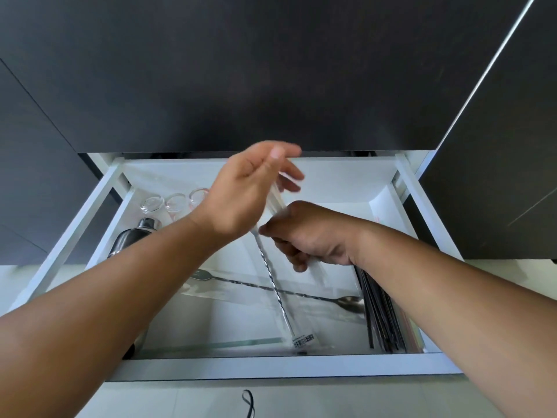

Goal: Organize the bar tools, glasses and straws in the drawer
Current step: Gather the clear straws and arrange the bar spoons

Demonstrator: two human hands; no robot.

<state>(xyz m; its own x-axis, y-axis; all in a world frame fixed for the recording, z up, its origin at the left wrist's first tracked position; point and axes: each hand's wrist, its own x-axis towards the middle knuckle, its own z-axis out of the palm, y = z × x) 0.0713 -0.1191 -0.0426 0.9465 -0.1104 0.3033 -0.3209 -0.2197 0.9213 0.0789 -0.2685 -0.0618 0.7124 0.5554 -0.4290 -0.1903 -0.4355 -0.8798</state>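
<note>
Two hands are over the drawer [271, 368]. The right hand [313, 236] clamps its fingers on a wrapped spoon [275, 294], which slants down to the drawer's front. The left hand [241, 188] has its fingers apart and blurred, so its grip is unclear.

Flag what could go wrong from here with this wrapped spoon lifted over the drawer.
1. The wrapped bar spoon, gripped by the right hand, slants down across the second bar spoon lying in the drawer; lowering it could snag or drag that one.
2. The left hand is motion-blurred and its forearm crosses above the shaker, close by the glasses; a wide swing might tip a glass.
</note>
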